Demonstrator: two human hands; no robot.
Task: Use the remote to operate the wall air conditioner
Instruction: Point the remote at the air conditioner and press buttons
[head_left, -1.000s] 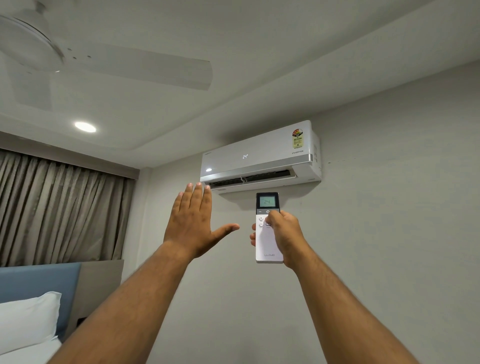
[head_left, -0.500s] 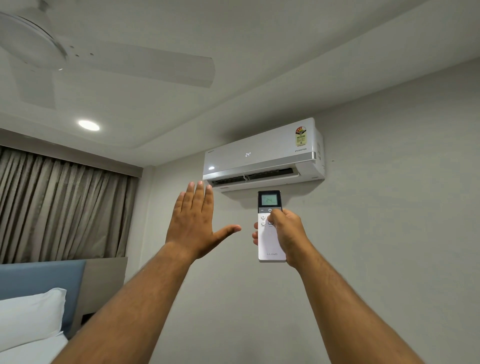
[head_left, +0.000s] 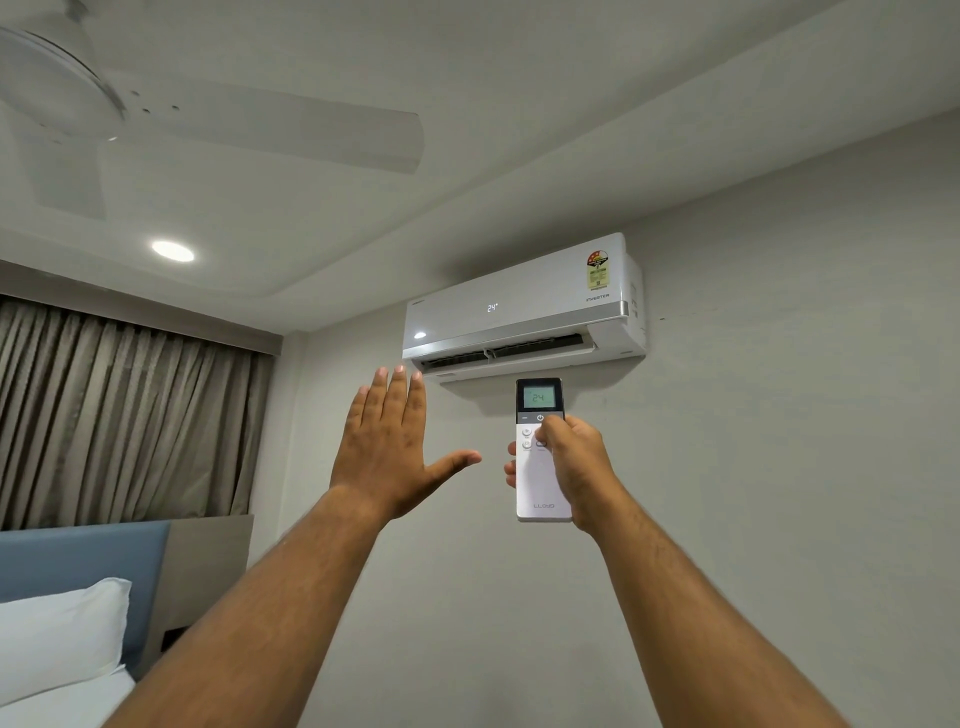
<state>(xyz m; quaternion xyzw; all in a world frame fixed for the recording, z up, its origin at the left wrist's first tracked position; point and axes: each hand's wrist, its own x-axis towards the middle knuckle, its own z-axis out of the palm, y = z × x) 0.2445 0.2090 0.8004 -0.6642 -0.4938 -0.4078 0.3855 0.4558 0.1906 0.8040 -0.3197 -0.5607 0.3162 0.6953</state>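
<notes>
We find the wall air conditioner (head_left: 524, 306) mounted high on the grey wall (head_left: 779, 415), its top edge close under the ceiling (head_left: 519, 104). Its front panel reads 24 and the louvre along its lower edge stands open. Directly below the unit the wall is bare and nothing lies between it and our hands.

The remote (head_left: 540, 452) is held upright just beneath the unit's lower edge, screen end uppermost and also reading 24. Our right hand (head_left: 576, 462) is clamped round the remote's body, fingertips showing past its left edge, thumb lying over the button area below the screen — whether it presses a button we cannot tell. Our left hand (head_left: 387, 452) is raised below the unit's left end, palm flat toward the wall, fingers together and straight, thumb spread out toward the remote; it grips nothing and stands apart from the remote by a clear gap.

Left of the unit, a ceiling fan (head_left: 208, 114) hangs overhead and a round recessed light (head_left: 173, 251) is lit. Lower left of the unit, pleated curtains (head_left: 119, 415) cover the side wall above a blue headboard (head_left: 78, 561) — a white pillow (head_left: 57, 634) lies against it.
</notes>
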